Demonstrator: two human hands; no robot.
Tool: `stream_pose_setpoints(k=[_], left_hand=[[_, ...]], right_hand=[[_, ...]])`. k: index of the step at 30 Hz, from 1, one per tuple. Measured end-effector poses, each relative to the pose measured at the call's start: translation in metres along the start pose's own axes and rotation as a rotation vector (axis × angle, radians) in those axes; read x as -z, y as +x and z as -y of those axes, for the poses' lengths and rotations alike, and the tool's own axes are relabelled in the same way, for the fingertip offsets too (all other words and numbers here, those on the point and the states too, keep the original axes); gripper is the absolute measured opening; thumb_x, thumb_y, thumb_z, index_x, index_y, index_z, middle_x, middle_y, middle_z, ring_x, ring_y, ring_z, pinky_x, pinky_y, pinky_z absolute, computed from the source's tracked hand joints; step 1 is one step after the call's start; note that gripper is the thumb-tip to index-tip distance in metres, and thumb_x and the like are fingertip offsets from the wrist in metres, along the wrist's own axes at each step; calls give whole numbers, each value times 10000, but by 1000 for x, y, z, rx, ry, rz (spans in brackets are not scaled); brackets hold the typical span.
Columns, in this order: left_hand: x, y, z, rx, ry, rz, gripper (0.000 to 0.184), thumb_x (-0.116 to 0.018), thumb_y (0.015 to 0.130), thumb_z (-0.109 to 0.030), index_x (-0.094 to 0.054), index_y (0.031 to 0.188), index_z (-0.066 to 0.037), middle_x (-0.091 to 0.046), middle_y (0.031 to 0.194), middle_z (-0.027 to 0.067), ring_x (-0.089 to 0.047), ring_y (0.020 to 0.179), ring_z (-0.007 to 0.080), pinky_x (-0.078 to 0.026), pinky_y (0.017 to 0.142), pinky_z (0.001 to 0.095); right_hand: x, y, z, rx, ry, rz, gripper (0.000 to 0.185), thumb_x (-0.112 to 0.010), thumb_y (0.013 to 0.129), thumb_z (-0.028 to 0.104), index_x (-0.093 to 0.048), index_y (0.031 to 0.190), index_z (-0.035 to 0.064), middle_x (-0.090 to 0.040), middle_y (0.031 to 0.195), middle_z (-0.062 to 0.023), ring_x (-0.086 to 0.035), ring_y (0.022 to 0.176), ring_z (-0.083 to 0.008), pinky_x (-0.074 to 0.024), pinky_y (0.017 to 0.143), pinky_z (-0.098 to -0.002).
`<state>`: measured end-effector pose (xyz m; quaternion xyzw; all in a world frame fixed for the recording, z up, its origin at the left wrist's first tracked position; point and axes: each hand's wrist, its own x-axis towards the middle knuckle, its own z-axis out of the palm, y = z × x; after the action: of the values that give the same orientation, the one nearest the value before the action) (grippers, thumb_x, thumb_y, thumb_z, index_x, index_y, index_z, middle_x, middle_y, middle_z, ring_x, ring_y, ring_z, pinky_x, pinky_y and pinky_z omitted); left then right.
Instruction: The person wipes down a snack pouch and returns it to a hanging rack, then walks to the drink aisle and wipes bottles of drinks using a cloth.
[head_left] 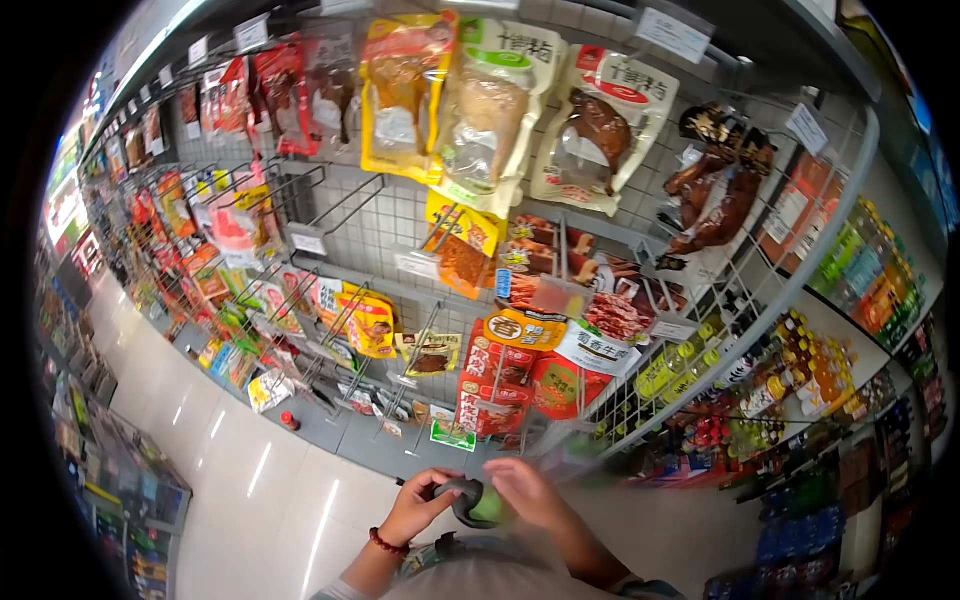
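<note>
Low in the view, my left hand (425, 505), with a beaded bracelet at the wrist, is closed on a dark rounded object (465, 500). Something green (488, 507) shows at the right side of that dark object. My right hand (525, 493) is just right of the green part, blurred, its fingers extended and apart from the dark object. Above both hands hang red snack packets (493, 390) and a green-edged packet (453, 434) on the rack.
A wire rack (350, 215) of hanging packaged meats fills the middle. Bottles (690, 360) stand on shelves at the right. Another shelf unit (120, 460) is at the left, across the tiled floor (255, 480). A small red item (290, 421) sits on the rack's base ledge.
</note>
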<state>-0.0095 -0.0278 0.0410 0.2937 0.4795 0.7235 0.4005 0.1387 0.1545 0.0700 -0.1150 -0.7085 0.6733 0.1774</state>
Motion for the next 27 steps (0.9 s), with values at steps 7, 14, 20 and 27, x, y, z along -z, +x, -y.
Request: stream_pose_setpoints(k=[7,14,20,27], left_hand=[[-1,-20,6,120,-2,-28,117,-700,931,10,-628,1018,-20,-646,1212,90,-626,1060,139,-516,902,272],[-11,-29,13,113,-19,-23,145,-687,913,72,-628,1010,-18,-663,1182,84,-619,1071,142,-489,932,276],[-13,-32,18,125,5,14,140,-696,906,72,-633,997,-15,-658,1190,86,-610,1087,138,-483,937,273],[-14,-35,20,132,1,3,132,-703,909,55,-634,997,-14,-659,1189,89,-614,1068,139,-493,923,276]], right_hand=[[23,-13,-17,-76,286,-178,210,-586,1012,38,-547,1214,-3,-613,993,-46,-683,926,-146,-568,850,-297],[18,-24,-15,-147,336,-165,201,-569,1020,40,-549,1218,17,-590,1019,-31,-665,931,-141,-579,861,-317],[17,-29,-18,-165,355,-191,213,-584,1010,40,-554,1221,30,-582,1045,-25,-656,946,-138,-573,890,-318],[19,-32,-20,-150,382,-185,250,-610,983,20,-557,1226,32,-582,1038,-27,-639,966,-128,-568,895,-315]])
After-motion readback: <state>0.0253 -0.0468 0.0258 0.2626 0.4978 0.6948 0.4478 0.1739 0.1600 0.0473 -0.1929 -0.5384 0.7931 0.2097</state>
